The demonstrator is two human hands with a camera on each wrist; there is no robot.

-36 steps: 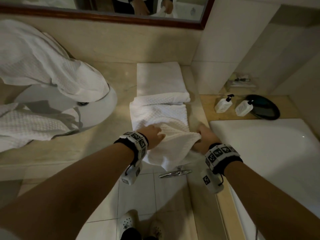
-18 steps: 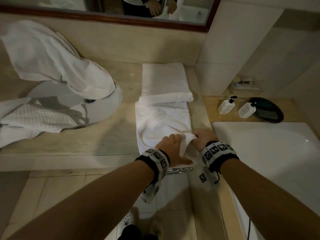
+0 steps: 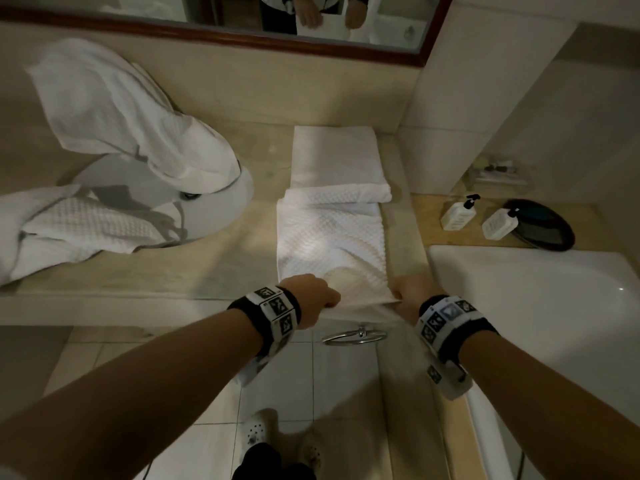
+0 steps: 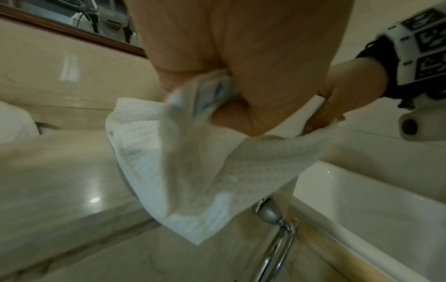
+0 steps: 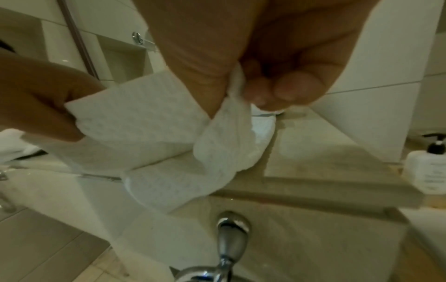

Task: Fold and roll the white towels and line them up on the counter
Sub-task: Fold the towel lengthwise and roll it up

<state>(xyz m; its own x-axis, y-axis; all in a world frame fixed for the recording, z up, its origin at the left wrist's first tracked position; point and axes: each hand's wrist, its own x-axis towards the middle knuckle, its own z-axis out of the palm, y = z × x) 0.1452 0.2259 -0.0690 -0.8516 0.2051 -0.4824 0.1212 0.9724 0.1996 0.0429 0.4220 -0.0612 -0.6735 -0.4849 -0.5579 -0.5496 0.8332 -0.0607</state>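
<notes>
Both hands have drawn apart since half a second ago: they were bunched together over the near end of the waffle towel [image 3: 330,244], and now the left hand [image 3: 313,299] and right hand [image 3: 412,294] sit at opposite corners of that end, pulling it taut across the counter [image 3: 221,268] edge. Left wrist view: left fingers curled round a bunched corner, thumb closing on the cloth. Right wrist view: right thumb and fingertips [image 5: 277,89] pinching a thin edge of the fabric. Towel lies lengthwise on the counter, far end tucked against a folded smooth towel [image 3: 337,157] near the wall; near end hangs just past the counter lip, above a chrome towel ring [image 3: 355,336]. Two more loose towels [image 3: 114,109] are draped over the sink [image 3: 214,216] to the left, not yet folded. Judgement: step in hand is squaring the near hem before folding or rolling. To do it well, keep equal tension on both corners, line the long edges parallel with the strip already flat, and lay the hem down without a diagonal crease; a ridge shows between the hands and needs smoothing first. Risk: uneven pull skews the roll.
</notes>
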